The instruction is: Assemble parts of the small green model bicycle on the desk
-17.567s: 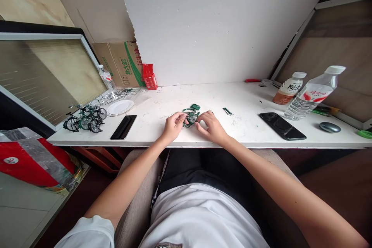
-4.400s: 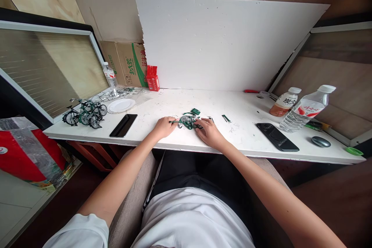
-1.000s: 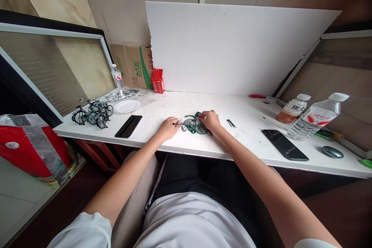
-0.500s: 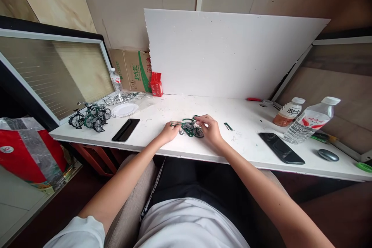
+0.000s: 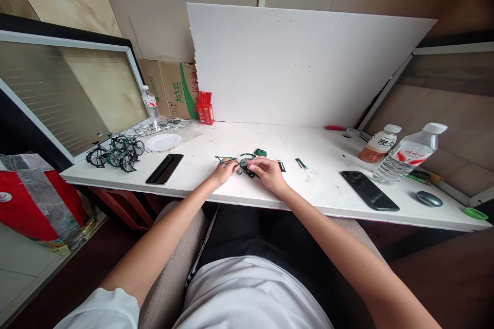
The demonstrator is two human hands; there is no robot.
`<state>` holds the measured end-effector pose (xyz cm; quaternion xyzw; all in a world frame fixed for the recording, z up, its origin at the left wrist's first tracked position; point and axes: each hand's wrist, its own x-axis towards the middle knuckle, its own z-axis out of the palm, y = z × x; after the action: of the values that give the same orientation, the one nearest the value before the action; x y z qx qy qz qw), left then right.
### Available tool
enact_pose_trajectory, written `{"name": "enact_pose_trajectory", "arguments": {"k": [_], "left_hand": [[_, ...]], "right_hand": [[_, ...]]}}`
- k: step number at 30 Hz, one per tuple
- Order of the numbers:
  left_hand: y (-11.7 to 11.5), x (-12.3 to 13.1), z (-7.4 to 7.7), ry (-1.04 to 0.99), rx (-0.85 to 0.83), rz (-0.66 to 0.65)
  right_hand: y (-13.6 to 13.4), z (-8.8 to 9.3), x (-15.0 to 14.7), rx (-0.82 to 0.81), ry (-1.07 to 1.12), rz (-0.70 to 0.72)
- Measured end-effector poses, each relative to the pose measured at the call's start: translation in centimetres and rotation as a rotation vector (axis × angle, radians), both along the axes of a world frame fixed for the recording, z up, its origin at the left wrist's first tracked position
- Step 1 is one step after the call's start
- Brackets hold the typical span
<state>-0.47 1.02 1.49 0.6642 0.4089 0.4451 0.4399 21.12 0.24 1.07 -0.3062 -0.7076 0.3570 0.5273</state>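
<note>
A small green model bicycle (image 5: 244, 164), partly built, lies at the near middle of the white desk (image 5: 328, 200). My left hand (image 5: 224, 171) pinches its left end, where a thin green bar sticks out. My right hand (image 5: 267, 174) is closed over its right side and hides most of the wheels. Loose green parts (image 5: 260, 152) and a small green piece (image 5: 301, 163) lie just beyond my hands.
Finished model bicycles (image 5: 115, 148) stand at the desk's left end beside a white plate (image 5: 162, 142) and a black phone (image 5: 164, 168). Another phone (image 5: 369, 190), two bottles (image 5: 409, 154), a mouse (image 5: 428, 198) sit right. A white foam board (image 5: 301, 67) leans behind.
Both hands have drawn the model slightly nearer the desk's front edge. My right hand has closed further over the wheels, and the green bar now juts out to the left.
</note>
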Motion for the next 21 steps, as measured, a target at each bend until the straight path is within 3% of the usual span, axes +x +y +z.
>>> {"name": "enact_pose_trajectory", "arguments": {"k": [5, 21], "left_hand": [[0.09, -0.29, -0.17, 0.106, 0.137, -0.088], [-0.45, -0.18, 0.03, 0.182, 0.124, -0.094]], "right_hand": [[-0.21, 0.08, -0.33, -0.083, 0.036, 0.095], [-0.03, -0.11, -0.13, -0.070, 0.027, 0.082]]}}
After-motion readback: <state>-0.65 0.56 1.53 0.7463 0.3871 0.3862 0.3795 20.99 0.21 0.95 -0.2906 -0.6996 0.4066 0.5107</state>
